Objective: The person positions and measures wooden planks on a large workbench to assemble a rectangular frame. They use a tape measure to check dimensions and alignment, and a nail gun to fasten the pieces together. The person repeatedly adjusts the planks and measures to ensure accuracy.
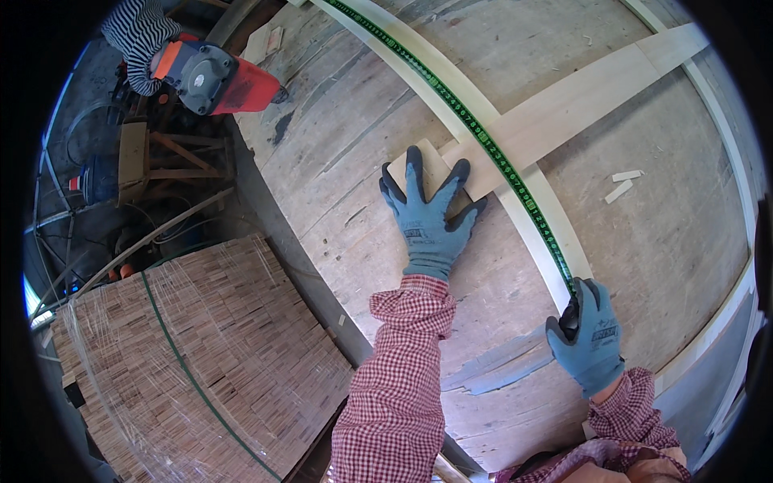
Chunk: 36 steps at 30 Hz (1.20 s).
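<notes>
Desk (338,217) is taking up most of the view, bare wood, scuffed and scarred. Film-wrapped block stack (217,354) is standing to the left, green strap running over it. Long pale strip (560,229) is curving across the desk in this lens. Broad board (572,92) is crossing it at an angle. Green measuring tape (503,165) is lying along the strip and passing over the board.

Left hand (431,225), gloved, is resting wide, fingers apart, tips on or beside a small wood piece (435,171). Right hand (592,338) is closing around the black tape case (570,315) at the strip's near end.

Progress, my judgement: measuring is under way; laying out the tape is looking done. Winding it back is not yet happening. Far tape end is running out of view; no pencil mark is showing clearly. Two offcuts (619,191) are lying loose at right.
</notes>
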Each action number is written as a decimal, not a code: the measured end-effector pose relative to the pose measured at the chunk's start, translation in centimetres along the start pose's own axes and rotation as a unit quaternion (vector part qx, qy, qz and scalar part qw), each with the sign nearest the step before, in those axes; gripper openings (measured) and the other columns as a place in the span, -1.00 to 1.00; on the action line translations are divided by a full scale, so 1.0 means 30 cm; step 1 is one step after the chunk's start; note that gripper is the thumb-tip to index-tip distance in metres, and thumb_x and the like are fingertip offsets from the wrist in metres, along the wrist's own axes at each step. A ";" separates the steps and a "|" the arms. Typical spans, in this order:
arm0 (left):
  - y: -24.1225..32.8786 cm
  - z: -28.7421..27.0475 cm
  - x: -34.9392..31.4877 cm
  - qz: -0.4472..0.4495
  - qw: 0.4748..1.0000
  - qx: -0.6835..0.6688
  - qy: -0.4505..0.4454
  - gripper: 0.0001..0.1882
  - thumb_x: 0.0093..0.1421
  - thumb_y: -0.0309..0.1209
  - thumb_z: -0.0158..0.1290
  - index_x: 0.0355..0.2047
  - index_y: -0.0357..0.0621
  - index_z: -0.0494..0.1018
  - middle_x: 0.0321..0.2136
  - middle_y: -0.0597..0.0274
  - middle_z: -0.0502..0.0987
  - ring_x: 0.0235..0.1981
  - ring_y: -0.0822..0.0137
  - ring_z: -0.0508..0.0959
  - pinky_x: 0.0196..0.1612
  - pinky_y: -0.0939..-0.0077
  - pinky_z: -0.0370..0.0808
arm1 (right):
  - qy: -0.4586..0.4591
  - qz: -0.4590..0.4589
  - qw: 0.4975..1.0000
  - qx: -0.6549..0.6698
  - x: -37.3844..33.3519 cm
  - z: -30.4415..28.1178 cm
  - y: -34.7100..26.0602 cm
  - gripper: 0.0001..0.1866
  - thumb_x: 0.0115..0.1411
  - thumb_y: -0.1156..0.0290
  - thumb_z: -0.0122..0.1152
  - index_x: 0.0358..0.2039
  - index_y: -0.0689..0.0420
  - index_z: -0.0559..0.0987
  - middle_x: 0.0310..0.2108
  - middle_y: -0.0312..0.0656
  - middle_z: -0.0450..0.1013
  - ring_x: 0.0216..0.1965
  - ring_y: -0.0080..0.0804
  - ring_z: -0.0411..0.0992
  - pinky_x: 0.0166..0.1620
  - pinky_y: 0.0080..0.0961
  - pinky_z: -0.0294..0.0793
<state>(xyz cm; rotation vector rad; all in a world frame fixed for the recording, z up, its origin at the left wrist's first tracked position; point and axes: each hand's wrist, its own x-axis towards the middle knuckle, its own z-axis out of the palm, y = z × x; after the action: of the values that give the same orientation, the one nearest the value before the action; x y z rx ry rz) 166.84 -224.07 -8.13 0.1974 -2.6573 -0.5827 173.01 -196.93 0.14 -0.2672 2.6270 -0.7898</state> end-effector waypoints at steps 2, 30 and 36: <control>0.003 0.005 0.000 -0.004 1.000 0.003 -0.006 -0.27 -0.20 -0.18 0.41 0.08 0.43 0.47 0.34 0.00 0.07 0.31 -0.24 0.06 0.33 -0.28 -0.05 | -0.001 0.003 1.000 -0.005 0.001 -0.006 -0.004 -0.28 -0.08 0.28 0.40 0.08 0.30 0.37 -0.04 0.04 0.31 -0.15 -0.09 0.45 -0.13 -0.35 0.52; 0.009 -0.001 -0.006 -0.018 1.000 0.005 -0.010 -0.26 -0.24 -0.22 0.42 0.07 0.46 0.49 0.35 0.10 0.07 0.33 -0.28 -0.01 0.35 -0.27 -0.06 | -0.004 -0.039 0.991 0.128 -0.022 -0.084 0.060 -0.41 -0.07 0.44 0.38 0.00 0.28 0.41 -0.13 0.01 0.36 -0.26 -0.17 0.45 -0.20 -0.35 0.49; -0.006 0.010 -0.012 -0.043 0.999 0.003 -0.020 -0.24 -0.24 -0.28 0.39 0.07 0.52 0.48 0.37 0.20 0.06 0.33 -0.31 -0.04 0.37 -0.21 -0.07 | -0.053 -0.009 0.998 0.030 -0.590 -0.346 0.455 -0.43 -0.20 0.46 0.34 -0.08 0.27 0.44 -0.27 -0.02 0.39 -0.22 -0.04 0.42 -0.17 -0.27 0.45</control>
<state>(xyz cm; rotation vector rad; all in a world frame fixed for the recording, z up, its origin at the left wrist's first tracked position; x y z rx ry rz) 167.06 -224.05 -8.58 0.3061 -2.6995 -0.6130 183.86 -175.55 5.83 -0.3073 2.5009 -0.8348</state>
